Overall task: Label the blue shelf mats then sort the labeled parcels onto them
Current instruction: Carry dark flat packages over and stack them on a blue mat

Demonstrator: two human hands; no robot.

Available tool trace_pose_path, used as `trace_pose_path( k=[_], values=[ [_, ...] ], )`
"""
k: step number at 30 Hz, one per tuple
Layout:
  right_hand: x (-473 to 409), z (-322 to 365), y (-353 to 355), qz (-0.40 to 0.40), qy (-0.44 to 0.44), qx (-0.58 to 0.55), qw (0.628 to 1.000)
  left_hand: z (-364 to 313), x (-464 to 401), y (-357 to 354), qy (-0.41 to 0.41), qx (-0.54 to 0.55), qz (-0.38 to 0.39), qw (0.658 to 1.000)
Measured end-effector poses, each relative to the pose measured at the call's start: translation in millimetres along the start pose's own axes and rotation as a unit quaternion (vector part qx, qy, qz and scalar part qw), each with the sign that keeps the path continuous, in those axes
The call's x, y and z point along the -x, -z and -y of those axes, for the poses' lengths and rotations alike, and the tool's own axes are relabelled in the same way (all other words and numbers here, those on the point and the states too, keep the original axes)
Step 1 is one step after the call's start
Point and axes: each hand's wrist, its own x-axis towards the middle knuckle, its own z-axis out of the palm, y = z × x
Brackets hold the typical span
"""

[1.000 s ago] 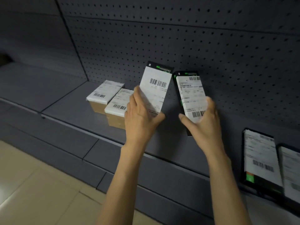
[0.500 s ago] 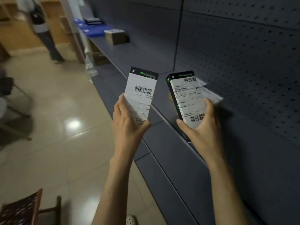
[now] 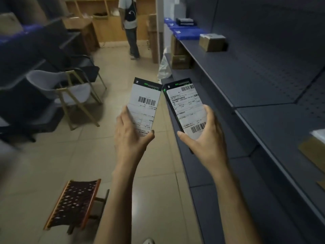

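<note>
Change since earlier frame: view now faces down the aisle; both parcels ride higher against the floor, their top corners closer together.
Left hand (image 3: 131, 136): fingers and thumb curled round the lower end of the left parcel (image 3: 145, 107), gripping it.
Right hand (image 3: 204, 140): thumb on the near-left edge, fingers wrapped round the right edge of the right parcel (image 3: 186, 108).
Hidden: bottom ends of both parcels sit behind the palms; label print is too small to read, only barcodes are plain.
Long axis, left parcel: nearly upright, top leaning slightly right, black band at the far end.
Long axis, right parcel: tilted, top leaning left toward the other parcel; top corners almost meet, and I cannot tell whether they touch.
Location: both held over the floor, just left of the grey shelf (image 3: 246, 95).
Blue mats (image 3: 184, 33): far end of the shelf, blurred, labels not discernible.
Brown box (image 3: 212, 42): on the shelf just beside the mats.
Cut off: a box at the right edge (image 3: 314, 147); a wooden stool (image 3: 73, 203) near left.
Far: a person (image 3: 131, 27), head out of view.
</note>
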Motion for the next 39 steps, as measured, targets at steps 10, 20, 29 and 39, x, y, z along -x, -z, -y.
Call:
trace_pose_path(
  k=[10, 20, 29, 39],
  values=[
    [-116, 63, -152, 0.031, 0.025, -0.024, 0.999, 127, -156, 22, -0.005, -0.055, 0.006, 0.998],
    [-258, 41, -239, 0.055, 0.005, -0.017, 0.998, 194, -296, -45, 0.035, -0.058, -0.003, 0.998],
    [-487, 27, -293, 0.011, 0.018, -0.042, 0.999, 191, -518, -141, -0.02, -0.064, -0.011, 0.998],
    [-666, 10, -391, 0.036, 0.03, -0.053, 0.997, 238, -694, -225, 0.008, -0.065, -0.016, 0.998]
  ],
)
